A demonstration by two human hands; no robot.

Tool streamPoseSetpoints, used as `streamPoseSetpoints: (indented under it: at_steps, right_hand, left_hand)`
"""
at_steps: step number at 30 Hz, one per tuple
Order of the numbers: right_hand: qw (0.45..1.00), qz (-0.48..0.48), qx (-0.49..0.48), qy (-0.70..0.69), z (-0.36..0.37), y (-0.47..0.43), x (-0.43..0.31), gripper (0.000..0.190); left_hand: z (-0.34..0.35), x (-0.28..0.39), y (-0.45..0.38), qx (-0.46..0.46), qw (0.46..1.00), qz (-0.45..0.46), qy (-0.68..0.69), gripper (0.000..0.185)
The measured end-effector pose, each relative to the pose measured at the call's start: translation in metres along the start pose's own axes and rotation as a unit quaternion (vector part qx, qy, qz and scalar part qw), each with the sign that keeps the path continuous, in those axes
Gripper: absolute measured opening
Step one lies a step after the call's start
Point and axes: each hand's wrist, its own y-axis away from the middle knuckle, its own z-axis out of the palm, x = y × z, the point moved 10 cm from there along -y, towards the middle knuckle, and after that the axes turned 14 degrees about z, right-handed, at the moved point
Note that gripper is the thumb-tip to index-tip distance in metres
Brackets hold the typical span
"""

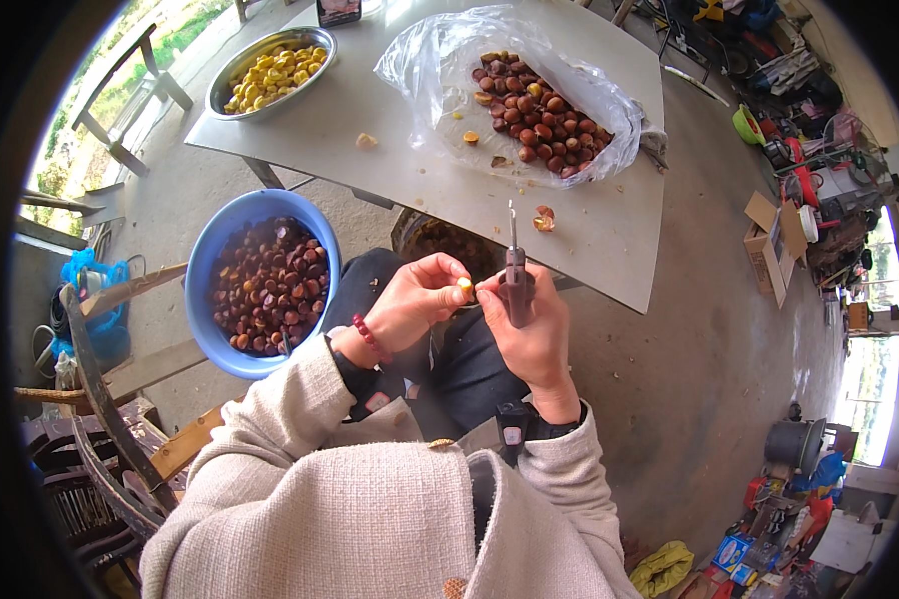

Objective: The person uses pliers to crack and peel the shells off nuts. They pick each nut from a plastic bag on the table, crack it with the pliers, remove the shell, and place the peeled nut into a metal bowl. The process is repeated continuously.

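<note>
My left hand (419,296) pinches a peeled yellow chestnut (464,284) between thumb and fingertips. A hand tool with a brown handle (519,288) is gripped in my right hand (530,326), its thin metal tip pointing up and away from me. The right thumb and finger come close to the chestnut; whether they touch it I cannot tell. Below the hands, a container of shells (449,243) stands partly hidden under the table edge. On the grey table (330,153), a clear plastic bag (438,97) lies spread open with many brown chestnuts (543,123) on it.
At the table's far left stands a metal bowl (328,64) of peeled chestnuts. A blue basin (198,299) of brown chestnuts is left of my knees. Shell pieces (544,219) lie near the table's front edge. A wooden chair (101,382) is at left, a cardboard box (766,258) at right.
</note>
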Motion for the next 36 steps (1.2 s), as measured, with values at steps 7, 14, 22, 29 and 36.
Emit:
streamPoseSetpoints:
  at_steps: [7,14,22,29,36]
  right_hand:
    - [0.999,-0.025,0.015,0.016,0.002,0.001,-0.004,0.031]
    - [0.999,0.016,-0.01,0.031,0.003,0.0,0.005,0.031]
    - [0.997,0.051,-0.033,-0.037,0.008,-0.002,0.016,0.029]
    - [0.995,0.083,-0.03,-0.046,0.007,-0.003,0.022,0.027]
    - [0.994,0.085,-0.024,-0.06,0.006,-0.003,0.025,0.024]
  left_hand:
    - [-0.001,0.012,-0.003,-0.002,0.992,0.065,-0.109,0.022]
    - [0.0,0.01,-0.002,-0.01,0.99,0.075,-0.119,0.022]
    - [0.001,-0.001,0.0,-0.003,0.998,0.048,-0.025,0.019]
    - [0.001,-0.002,0.001,-0.002,0.999,0.035,-0.037,0.018]
    - [0.003,-0.004,0.002,0.003,1.0,0.021,0.01,0.017]
